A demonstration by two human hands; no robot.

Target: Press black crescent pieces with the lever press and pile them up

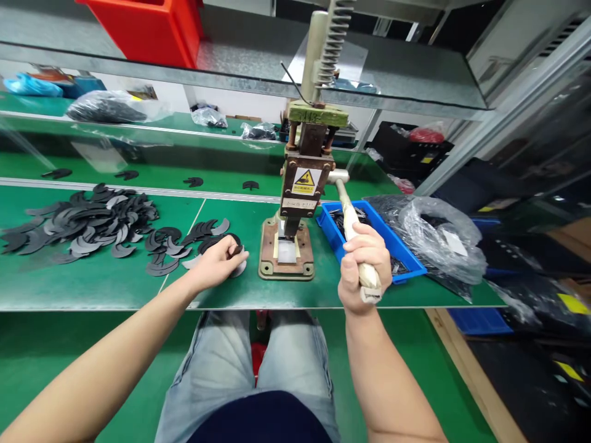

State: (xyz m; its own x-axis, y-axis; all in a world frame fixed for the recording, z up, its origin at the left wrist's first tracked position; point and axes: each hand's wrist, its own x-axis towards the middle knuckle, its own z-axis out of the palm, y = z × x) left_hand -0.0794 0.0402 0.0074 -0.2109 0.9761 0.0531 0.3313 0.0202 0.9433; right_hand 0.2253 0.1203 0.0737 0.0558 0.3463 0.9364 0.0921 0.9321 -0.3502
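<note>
My right hand is wrapped round the pale, tape-covered lever of a hand press, which stands upright on the green bench. Under its ram, a translucent block sits on the brown base plate. Left of the base, my left hand is closed in a pinch, with a dark curved piece at its fingertips. Beside and partly beneath that hand lie more black crescent-shaped pieces; the fingers hide some of them.
A large heap of black crescents spreads over the bench's left side. Right of the press stands a blue tray of small dark parts, next to clear plastic bags. Several crescents lie behind the bench rail. Overhead, a shelf carries a red bin.
</note>
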